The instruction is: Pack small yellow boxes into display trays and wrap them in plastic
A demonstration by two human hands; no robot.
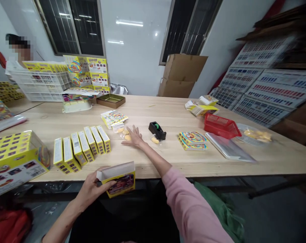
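Observation:
My left hand (93,189) grips a small yellow printed box (122,184), its white top flap raised, just off the table's front edge. Stretched over the table, my right hand (134,137) has its fingers spread. Under and beside those fingers lie small clear packets with yellow pieces (127,136); whether the hand touches them I cannot tell. Just beyond are flattened or part-folded boxes (114,118). To the right of my right hand sits a black tape dispenser (157,130), with another clear packet (155,139) at its front. A row of several upright yellow boxes (82,146) stands left.
Two stacked boxes (192,139), a clear plastic stack (228,147), a red basket (221,125) and a bag of yellow pieces (257,135) lie right. A large yellow carton (18,162) stands left. Behind are a brown tray (111,100) and white crate (41,84). A person (20,50) is back left.

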